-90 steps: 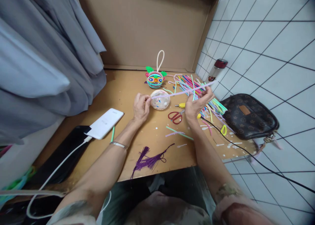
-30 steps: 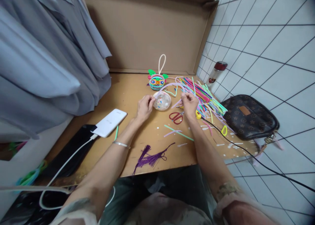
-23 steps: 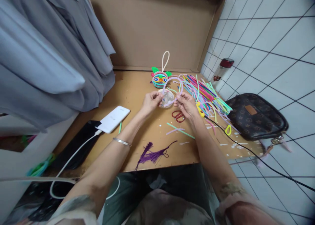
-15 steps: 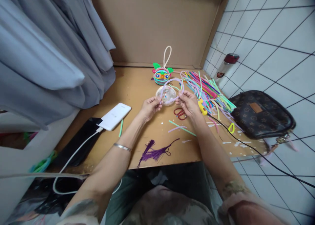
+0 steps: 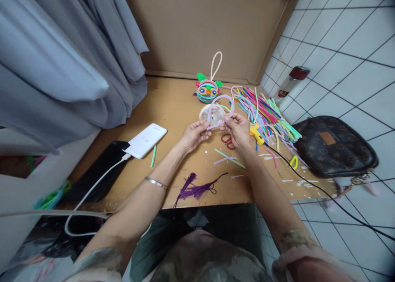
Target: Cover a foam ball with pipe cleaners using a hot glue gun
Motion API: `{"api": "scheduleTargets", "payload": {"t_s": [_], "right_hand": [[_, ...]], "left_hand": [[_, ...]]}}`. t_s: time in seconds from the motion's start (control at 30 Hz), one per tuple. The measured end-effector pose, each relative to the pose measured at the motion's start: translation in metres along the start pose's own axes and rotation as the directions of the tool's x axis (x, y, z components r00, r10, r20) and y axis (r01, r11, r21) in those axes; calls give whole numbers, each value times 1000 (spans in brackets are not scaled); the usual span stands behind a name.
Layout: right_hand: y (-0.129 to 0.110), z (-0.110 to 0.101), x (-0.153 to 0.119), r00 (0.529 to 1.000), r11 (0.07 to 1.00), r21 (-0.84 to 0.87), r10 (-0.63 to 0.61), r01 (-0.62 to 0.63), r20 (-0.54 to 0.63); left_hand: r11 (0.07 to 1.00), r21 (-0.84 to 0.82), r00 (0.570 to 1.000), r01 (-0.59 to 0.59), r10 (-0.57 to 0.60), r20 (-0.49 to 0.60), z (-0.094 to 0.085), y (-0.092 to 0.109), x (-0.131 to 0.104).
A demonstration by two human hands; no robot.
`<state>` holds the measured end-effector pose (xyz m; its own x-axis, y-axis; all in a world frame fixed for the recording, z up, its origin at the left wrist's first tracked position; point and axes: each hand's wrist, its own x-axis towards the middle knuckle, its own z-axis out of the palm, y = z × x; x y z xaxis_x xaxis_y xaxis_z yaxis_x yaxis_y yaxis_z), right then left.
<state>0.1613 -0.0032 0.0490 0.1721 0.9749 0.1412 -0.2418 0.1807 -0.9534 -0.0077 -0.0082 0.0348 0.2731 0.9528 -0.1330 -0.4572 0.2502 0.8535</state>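
Note:
A lilac pipe cleaner point(image 5: 232, 102), bent into a loop, is pinched between my two hands above the desk. My left hand point(image 5: 195, 135) grips one end, with the thumb and fingers pressed together. At the loop's other side, my right hand point(image 5: 237, 128) is closed on it too. Behind the loop sits a round clear dish point(image 5: 203, 112) with small bits in it. A colourful lion-head ornament point(image 5: 207, 91) with green ears and a cream hanging loop stands further back. Red scissors point(image 5: 226, 140) lie partly hidden by my right hand.
Many coloured pipe cleaners point(image 5: 262, 109) are heaped at the right, beside a yellow glue gun point(image 5: 256, 134) and a brown handbag point(image 5: 335, 146). Purple tassels point(image 5: 197, 189) lie near the front edge. A white power bank point(image 5: 146, 140) with a cable is at the left; a bottle point(image 5: 290, 82) stands behind.
The view has shifted slightly. My hands still hold the looped pipe cleaner; its lower ends look drawn closer together, with my left hand turned a little.

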Motion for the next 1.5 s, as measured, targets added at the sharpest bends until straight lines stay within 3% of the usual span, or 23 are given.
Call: {"api": "scheduleTargets", "payload": {"t_s": [0.13, 0.3, 0.4, 0.5, 0.57, 0.67, 0.87, 0.97, 1.1, 1.17, 1.23, 1.33, 1.5], "right_hand": [[5, 2, -2, 1000, 999, -48, -14, 14, 5], [13, 1, 2, 1000, 998, -68, -9, 8, -18], [14, -4, 6, 979, 971, -201, -156, 128, -132], [9, -7, 4, 893, 837, -449, -420, 311, -164], [7, -6, -1, 827, 682, -599, -560, 419, -59], [8, -3, -6, 771, 505, -695, -626, 512, 113], [14, -2, -8, 803, 470, -750, -581, 466, 135], [4, 1, -19, 766, 318, -830, -615, 459, 188], [-5, 11, -38, 650, 1, -783, -559, 622, 516], [-5, 16, -41, 628, -59, -721, -445, 691, 639], [-2, 18, -40, 643, -56, -701, -351, 711, 680], [-1, 17, -35, 700, -6, -734, -298, 679, 649], [-4, 16, -32, 785, 194, -762, -213, 618, 582]], "left_hand": [[994, 102, 999, -46, 44, 14, 1, -5, 0], [935, 266, 969, -234, 246, -15, 0, -10, 1], [901, 329, 951, -282, 308, -29, -3, -9, 3], [869, 380, 935, -316, 353, -28, -6, -8, 4], [852, 403, 928, -334, 373, -19, -9, -8, 5], [850, 392, 922, -351, 387, -14, -10, -10, 8], [893, 287, 920, -346, 383, -82, -10, -10, 9], [890, 289, 916, -354, 392, -85, -11, -9, 8], [808, 424, 890, -410, 456, -8, -13, -10, 8], [741, 490, 865, -459, 498, 59, -15, -10, 9], [695, 527, 848, -489, 520, 102, -17, -9, 9], [678, 551, 842, -486, 532, 86, -20, -5, 9], [676, 533, 814, -509, 580, 41, -23, 3, 5]]}}
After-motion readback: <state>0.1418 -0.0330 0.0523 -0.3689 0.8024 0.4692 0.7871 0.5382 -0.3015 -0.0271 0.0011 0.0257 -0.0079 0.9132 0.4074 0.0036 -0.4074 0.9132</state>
